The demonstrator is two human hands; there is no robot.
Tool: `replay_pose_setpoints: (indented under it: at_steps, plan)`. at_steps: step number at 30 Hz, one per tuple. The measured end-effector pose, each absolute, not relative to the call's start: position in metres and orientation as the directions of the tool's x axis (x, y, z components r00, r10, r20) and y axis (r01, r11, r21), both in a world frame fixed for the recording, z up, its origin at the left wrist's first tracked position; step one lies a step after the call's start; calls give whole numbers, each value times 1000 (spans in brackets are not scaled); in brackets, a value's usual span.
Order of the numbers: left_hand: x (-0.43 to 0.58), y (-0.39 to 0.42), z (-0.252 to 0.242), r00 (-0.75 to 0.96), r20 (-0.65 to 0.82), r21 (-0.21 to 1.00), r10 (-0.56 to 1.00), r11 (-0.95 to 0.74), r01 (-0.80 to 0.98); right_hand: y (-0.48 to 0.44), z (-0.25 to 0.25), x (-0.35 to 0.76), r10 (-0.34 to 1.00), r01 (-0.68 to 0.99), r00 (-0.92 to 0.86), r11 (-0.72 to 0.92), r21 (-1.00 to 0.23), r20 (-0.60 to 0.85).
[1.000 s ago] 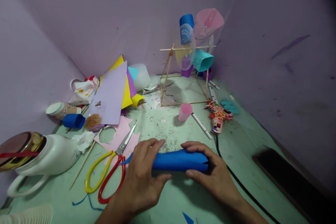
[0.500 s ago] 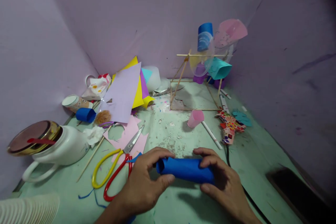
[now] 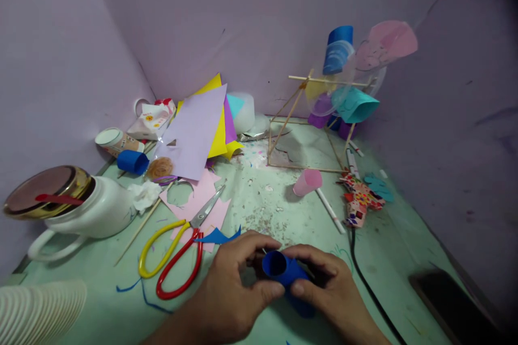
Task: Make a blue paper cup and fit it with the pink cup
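Note:
A rolled blue paper tube (image 3: 298, 280) is between my hands, low over the table, its open round end tilted up toward the left. My left hand (image 3: 243, 285) curls about that end, thumb in front and fingers behind. My right hand (image 3: 327, 283) grips the tube's side with the thumb on the near face; its fingertips are partly hidden behind. Left of my hands lie scissors (image 3: 192, 226) with one yellow and one red handle, blades open. They rest on a cut pink paper sheet (image 3: 212, 199), beside a blue paper scrap (image 3: 220, 235).
A stick frame (image 3: 285, 125) carries clear discs and coloured paper cups at the back right. A small pink paper cup (image 3: 307, 182) and a white marker (image 3: 329, 210) sit ahead. A white mug (image 3: 97, 210) stands left; a black cable (image 3: 364, 275) and a dark phone (image 3: 449, 302) lie right.
The blue tube has turned from lying crosswise to pointing its open end up toward me. My right hand has moved left, closer to my left hand. The view has shifted slightly.

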State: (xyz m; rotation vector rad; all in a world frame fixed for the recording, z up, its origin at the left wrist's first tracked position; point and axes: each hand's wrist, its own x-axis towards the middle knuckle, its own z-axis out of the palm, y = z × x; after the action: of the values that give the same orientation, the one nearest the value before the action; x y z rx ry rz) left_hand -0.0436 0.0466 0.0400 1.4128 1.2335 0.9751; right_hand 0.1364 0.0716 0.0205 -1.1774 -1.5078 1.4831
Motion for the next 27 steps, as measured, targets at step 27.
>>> replay_pose_setpoints:
  at_steps: [27]
  plan:
    - [-38,32,42,231,434,774,871,-492,400,60,10,139,836,111,-547,19,-994,-46]
